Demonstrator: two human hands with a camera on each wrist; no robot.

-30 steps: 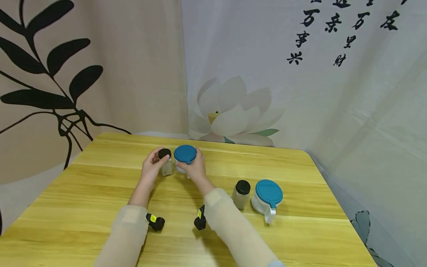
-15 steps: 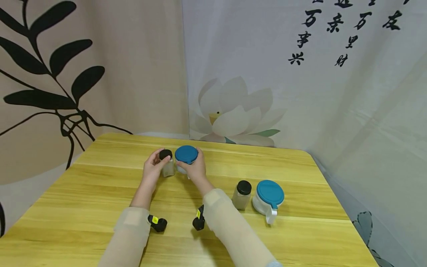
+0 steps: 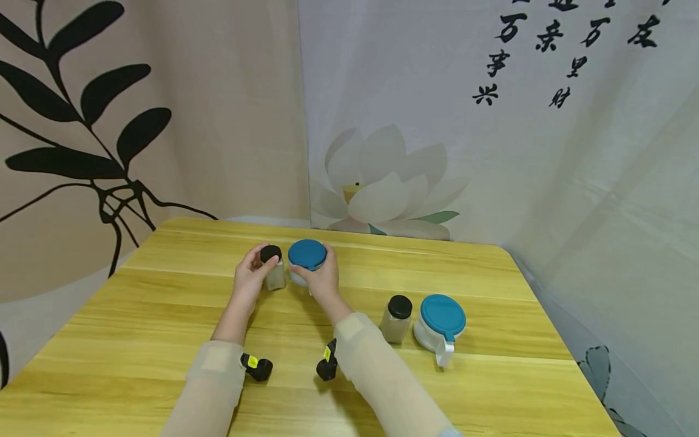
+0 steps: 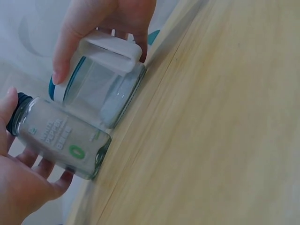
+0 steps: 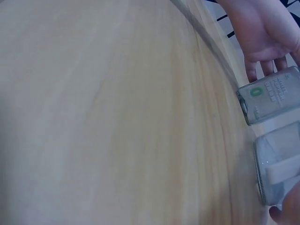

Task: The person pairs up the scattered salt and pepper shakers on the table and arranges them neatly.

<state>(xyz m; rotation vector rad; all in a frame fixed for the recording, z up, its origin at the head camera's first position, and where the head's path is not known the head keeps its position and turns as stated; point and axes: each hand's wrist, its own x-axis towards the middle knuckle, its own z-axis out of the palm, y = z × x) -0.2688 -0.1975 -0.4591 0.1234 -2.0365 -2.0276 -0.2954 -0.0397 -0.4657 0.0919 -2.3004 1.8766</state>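
Near the far edge of the wooden table [image 3: 180, 315], my left hand [image 3: 248, 280] holds a small glass pepper jar [image 3: 276, 278] with a black lid, thumb and fingers around its upper part. Printed lettering and a green mark show on that jar in the left wrist view. Just to its right stands a clear glass seasoning jar [image 4: 96, 89] with a blue lid [image 3: 307, 254] and a white handle [image 4: 112, 50]. My right hand [image 3: 324, 280] grips it from the right, thumb and fingers on opposite sides. Both jars stand upright side by side, bases at the tabletop.
Nearer on the right stand another black-lidded jar [image 3: 395, 321] and another blue-lidded jar [image 3: 439, 315] with a white handle. Black wrist cameras [image 3: 258, 368] hang at both sleeves. A printed cloth backdrop [image 3: 382, 109] rises behind the table.
The blue-lidded jar in my right hand has shifted very slightly to the right and nearer. My left hand and the pepper jar have stayed nearly still.
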